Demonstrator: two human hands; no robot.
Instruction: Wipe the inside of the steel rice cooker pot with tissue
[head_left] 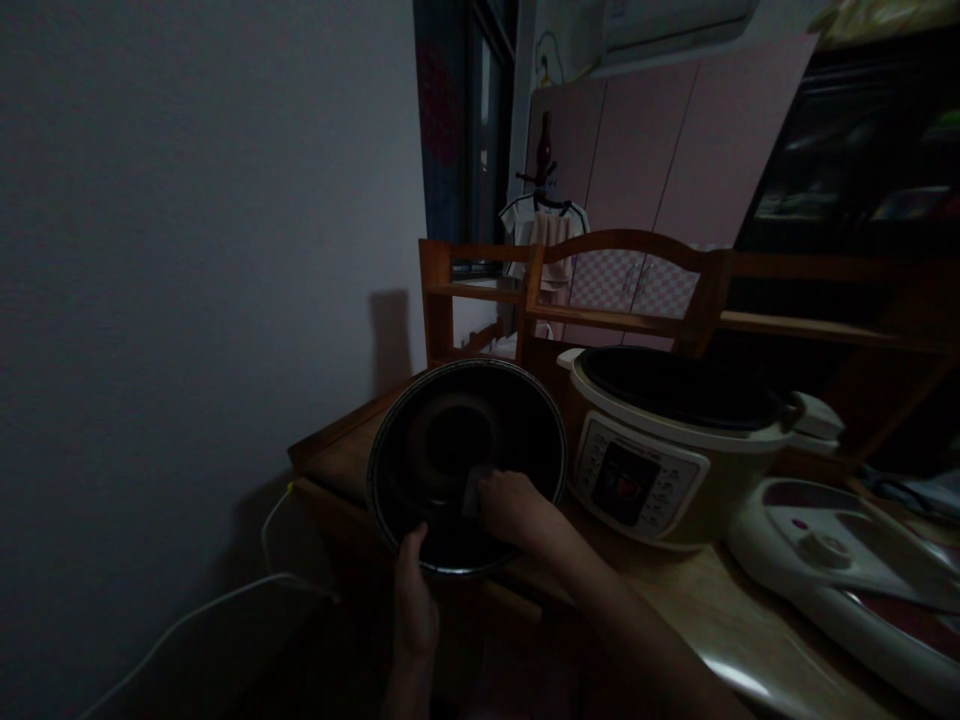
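Note:
A dark inner pot point(405, 450) is tilted at the desk's front edge, its mouth facing me. My left hand point(415, 600) grips the pot's lower rim, thumb over the inside and the other fingers hidden behind the wall. Inside the pot, my right hand point(514, 505) is closed on a greyish cloth point(471, 492) held against the inner surface. Dim light makes the cloth's exact shape hard to see. Just right of the pot stands an electric pressure cooker point(675, 480) with a dark control panel and its top uncovered.
The cooker's pale lid point(825, 550) seems to lie at the right on the wooden desk point(675, 600). A wooden shelf rail point(622, 240) rises behind. At the left are a wall point(225, 250) and a white cord point(210, 610) hanging beside the desk.

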